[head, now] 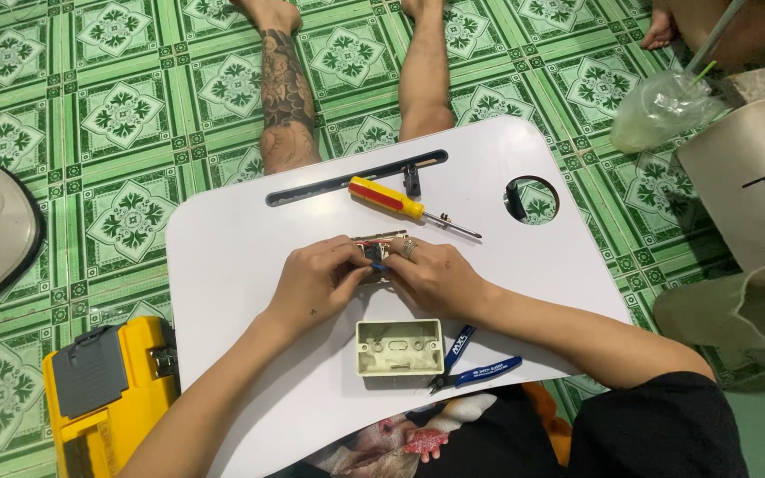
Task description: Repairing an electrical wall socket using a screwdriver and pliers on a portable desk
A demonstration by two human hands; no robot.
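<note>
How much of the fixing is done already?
Done: the beige box lies open and hollow on the white lap table. In hand: left hand and right hand pinch a small part. Left: the screwdriver and blue cutters lie unused.

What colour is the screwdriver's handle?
Yellow with a red stripe on the screwdriver, seen in the head view.

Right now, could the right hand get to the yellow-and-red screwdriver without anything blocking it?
Probably yes. The screwdriver lies bare on the white lap table just beyond the right hand, with nothing between them. But that hand and the left hand both hold a small switch part.
</note>
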